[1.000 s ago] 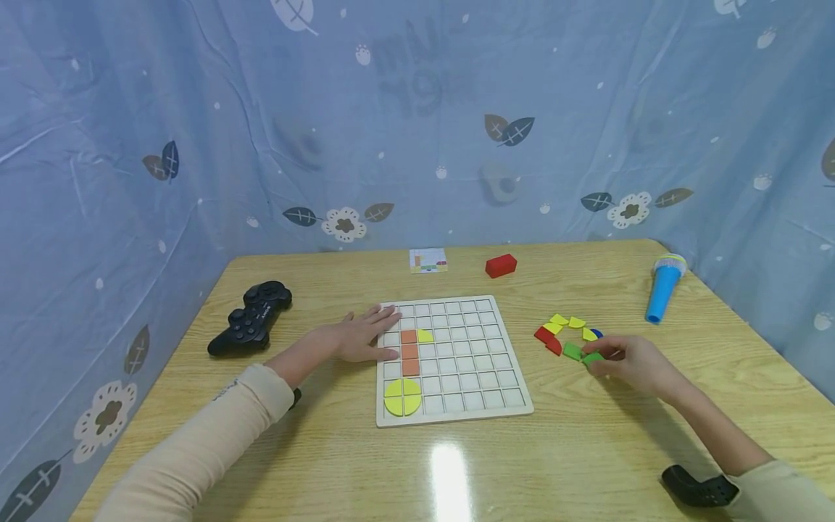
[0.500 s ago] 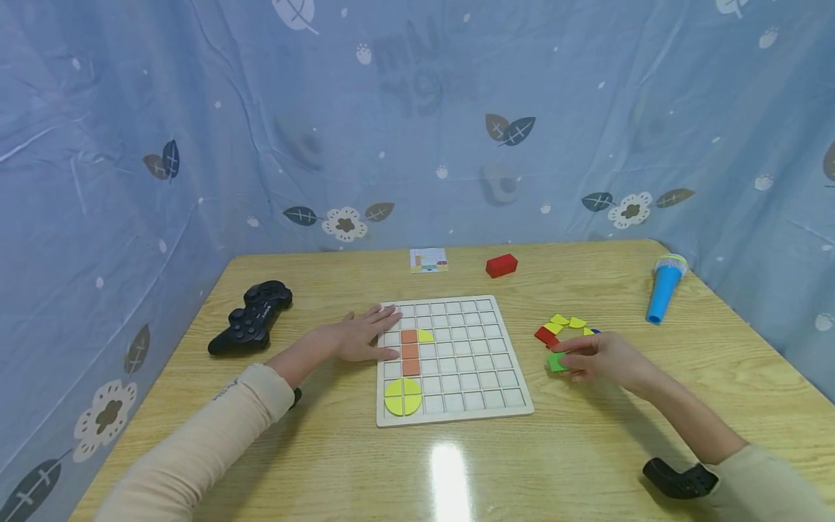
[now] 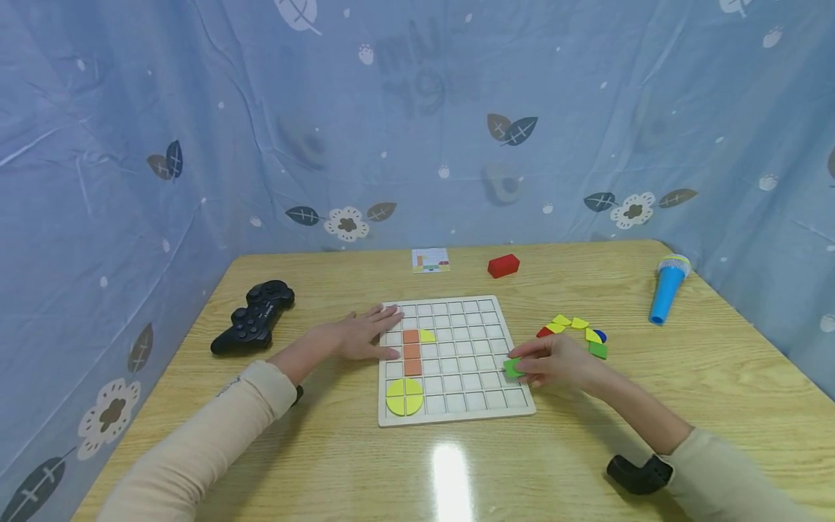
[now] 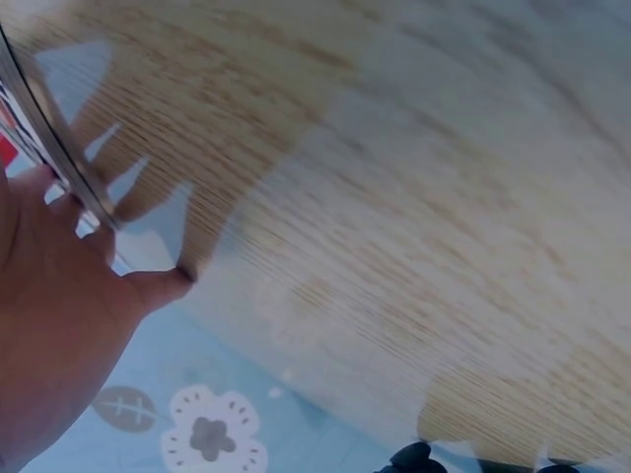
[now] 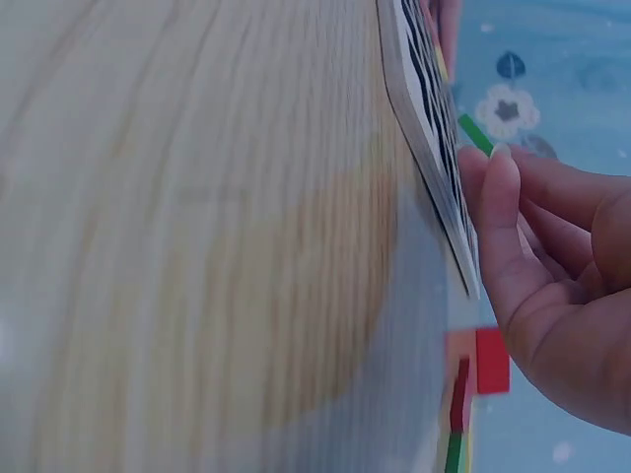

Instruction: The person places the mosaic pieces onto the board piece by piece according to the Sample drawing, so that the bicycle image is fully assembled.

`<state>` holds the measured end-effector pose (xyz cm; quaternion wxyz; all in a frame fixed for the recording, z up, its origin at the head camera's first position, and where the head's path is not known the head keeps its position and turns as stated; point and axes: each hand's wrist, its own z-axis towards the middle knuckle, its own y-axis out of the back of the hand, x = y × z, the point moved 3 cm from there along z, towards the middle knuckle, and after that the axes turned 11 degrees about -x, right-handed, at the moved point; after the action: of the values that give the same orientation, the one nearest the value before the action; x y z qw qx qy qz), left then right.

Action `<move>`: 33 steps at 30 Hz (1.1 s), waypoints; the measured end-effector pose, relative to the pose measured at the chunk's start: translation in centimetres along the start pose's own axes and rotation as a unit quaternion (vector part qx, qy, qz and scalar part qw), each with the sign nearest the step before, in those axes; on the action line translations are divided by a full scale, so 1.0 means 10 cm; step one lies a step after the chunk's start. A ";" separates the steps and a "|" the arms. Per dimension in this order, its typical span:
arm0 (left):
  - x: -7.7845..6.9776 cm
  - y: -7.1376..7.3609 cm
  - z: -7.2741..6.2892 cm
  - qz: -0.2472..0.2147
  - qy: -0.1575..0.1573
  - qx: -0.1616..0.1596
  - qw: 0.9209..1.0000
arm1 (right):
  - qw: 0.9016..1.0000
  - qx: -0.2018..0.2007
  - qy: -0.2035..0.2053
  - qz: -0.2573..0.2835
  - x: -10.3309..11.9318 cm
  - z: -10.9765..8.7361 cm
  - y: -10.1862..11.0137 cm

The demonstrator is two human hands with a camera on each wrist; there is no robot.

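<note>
My right hand (image 3: 554, 362) pinches a green square tile (image 3: 512, 367) between thumb and fingers, over the right edge of the white grid board (image 3: 457, 418). In the right wrist view the green tile (image 5: 475, 134) sticks out past the fingertips, tilted above the board. My left hand (image 3: 363, 336) rests with spread, straight fingers on the board's left edge. Orange square tiles (image 3: 412, 351) form a column on the board, with a yellow quarter-circle (image 3: 427, 336) beside the top one. Several yellow quarter-circles (image 3: 404, 397) make a full disc at the lower left.
Right of the board lie loose yellow tiles (image 3: 579, 323), a red tile (image 3: 544, 332), a blue tile (image 3: 601, 336) and another green square (image 3: 597, 349). Farther out are a black game controller (image 3: 256, 317), a pattern card (image 3: 430, 260), a red block (image 3: 504, 266) and a blue toy microphone (image 3: 669, 288).
My right hand has picked up a green tile from the loose pieces and carried it left to the board's right edge. The left hand stays in place.
</note>
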<state>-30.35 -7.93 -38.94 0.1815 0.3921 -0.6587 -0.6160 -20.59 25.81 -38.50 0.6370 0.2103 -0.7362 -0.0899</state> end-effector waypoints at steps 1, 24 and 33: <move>0.00 0.00 0.00 0.001 -0.002 0.000 1.000 | 1.000 0.002 -0.002 0.002 0.01 0.01 -0.03; -0.01 0.00 0.01 0.022 -0.001 -0.003 1.000 | 0.998 0.054 0.014 0.027 0.23 0.20 -0.65; 0.00 0.00 0.02 0.020 0.008 0.000 1.000 | 0.997 0.062 0.013 0.040 0.31 0.24 -0.87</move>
<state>-30.44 -7.79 -38.98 0.1983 0.3839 -0.6651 -0.6090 -21.54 16.38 -39.60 0.6352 0.2208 -0.7399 -0.0159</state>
